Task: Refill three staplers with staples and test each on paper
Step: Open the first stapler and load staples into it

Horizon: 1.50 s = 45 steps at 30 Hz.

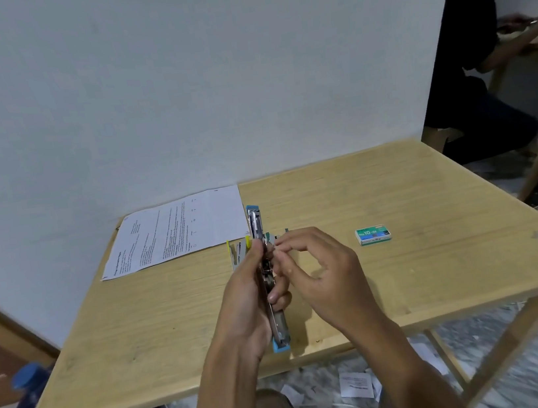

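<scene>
- The bench (440,249) carries everything. Work low over it, so that a dropped strip lands on the wood and not on the floor.
- The paper (178,230) lies flat at the far left corner, well apart from the hands, ready for the test.
- The left hand (242,297) has its grip wrapped round the blue stapler (256,219), thumb on one side and fingers on the other. It should hold the magazine level and steady.
- The right hand (322,275) has thumb and forefinger pressed together in a pinch right at the magazine. What they pinch is too small to tell; most likely it is a strip of staples.
- The blue stapler is swung fully open, held above the middle of the bench and pointing away from the person. This looks like the loading step. Seat the strip legs down and flat in the channel before closing the cover.
- The yellow stapler (237,249) lies just behind the left hand.
- The staple box (373,235) lies to the right, apart from both hands.
</scene>
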{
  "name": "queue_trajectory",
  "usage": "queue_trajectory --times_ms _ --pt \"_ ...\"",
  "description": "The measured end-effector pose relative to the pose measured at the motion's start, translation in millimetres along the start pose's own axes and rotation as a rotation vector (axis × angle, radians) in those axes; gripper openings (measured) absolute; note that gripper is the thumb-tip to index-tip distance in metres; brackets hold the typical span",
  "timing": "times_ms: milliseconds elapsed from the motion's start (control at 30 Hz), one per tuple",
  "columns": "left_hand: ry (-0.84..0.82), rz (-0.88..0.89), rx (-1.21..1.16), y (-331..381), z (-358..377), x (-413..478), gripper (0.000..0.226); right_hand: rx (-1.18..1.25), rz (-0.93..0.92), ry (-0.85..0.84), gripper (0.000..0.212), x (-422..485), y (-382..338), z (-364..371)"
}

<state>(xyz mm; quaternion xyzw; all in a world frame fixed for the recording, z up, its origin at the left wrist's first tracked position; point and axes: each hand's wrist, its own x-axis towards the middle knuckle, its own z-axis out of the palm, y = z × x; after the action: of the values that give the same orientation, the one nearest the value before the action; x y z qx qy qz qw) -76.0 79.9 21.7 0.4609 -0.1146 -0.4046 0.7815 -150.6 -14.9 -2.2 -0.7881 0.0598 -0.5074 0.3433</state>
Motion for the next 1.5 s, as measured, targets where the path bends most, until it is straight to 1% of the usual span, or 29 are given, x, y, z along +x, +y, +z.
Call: queue_trajectory --times_ms 33,133,200,267,333,467,533,600,733,867,933,1000,1100,1167,1233,1300,1433,1500 --pt "0.0 0.0 -0.015 0.2 0.6 -0.4 0.029 0.006 -0.018 0.005 0.003 -0.6 0.1 0.5" --pt "0.014 -0.009 -0.064 0.1 2.0 -1.8 0.027 0.023 -0.024 0.011 0.02 -1.3 -3.0 1.3" --pt "0.028 -0.022 -0.097 -1.4 3.2 -2.8 0.026 0.018 -0.036 -0.006 0.023 -1.1 -4.2 0.0" --pt "0.042 -0.032 -0.122 -3.6 5.0 -3.4 0.025 0.029 -0.032 -0.035 0.022 -0.4 -2.7 -2.2" --pt "0.051 -0.033 -0.116 -5.2 5.8 -3.4 0.023 0.056 0.023 -0.062 0.017 0.2 -0.8 -3.6" --pt "0.015 -0.018 -0.013 -5.4 5.0 -3.0 0.025 0.055 0.119 -0.091 0.019 -0.6 1.4 -5.9" --pt "-0.012 -0.026 0.054 -5.7 4.1 -4.1 0.025 0.036 0.13 -0.115 0.018 0.1 2.2 -9.4" --pt "-0.009 -0.027 0.07 -5.9 3.4 -4.5 0.026 0.02 0.132 -0.123 0.015 0.6 0.7 -10.9" --pt "0.052 -0.021 0.028 -4.7 6.4 -1.9 0.027 -0.046 0.062 -0.1 0.013 -2.7 -5.1 -4.9" --pt "0.08 -0.041 -0.058 -4.2 6.8 -1.4 0.026 -0.069 0.049 -0.07 0.014 -5.4 -8.1 -2.1" --pt "0.066 -0.053 -0.092 -4.4 5.5 -2.2 0.03 -0.023 0.068 -0.062 0.013 -5.4 -10.2 -2.3" --pt "0.031 -0.054 -0.122 -4.8 5.1 -2.4 0.037 0.049 0.144 -0.083 0.012 -2.0 -12.5 -2.2" --pt "-0.011 -0.048 -0.109 -2.3 6.6 -3.8 0.037 0.104 0.289 -0.148 0.034 6.6 -14.7 -1.2" --pt "-0.02 -0.037 -0.063 -0.6 8.3 -4.4 0.038 0.088 0.324 -0.18 0.049 9.9 -14.7 -0.6" --pt "-0.026 -0.018 -0.034 -0.1 9.0 -4.9 0.035 0.054 0.33 -0.205 0.057 10.8 -15.3 -0.5" --pt "-0.025 -0.004 -0.015 -0.3 8.7 -4.9 0.031 0.052 0.353 -0.227 0.062 11.1 -15.7 0.3" --pt "0.001 0.024 0.043 -1.5 8.5 -5.1 0.04 0.019 0.375 -0.226 0.065 10.1 -17.0 1.7" --pt "0.016 0.045 0.071 -1.9 9.5 -5.8 0.035 0.074 0.414 -0.216 0.062 9.5 -17.4 3.5"
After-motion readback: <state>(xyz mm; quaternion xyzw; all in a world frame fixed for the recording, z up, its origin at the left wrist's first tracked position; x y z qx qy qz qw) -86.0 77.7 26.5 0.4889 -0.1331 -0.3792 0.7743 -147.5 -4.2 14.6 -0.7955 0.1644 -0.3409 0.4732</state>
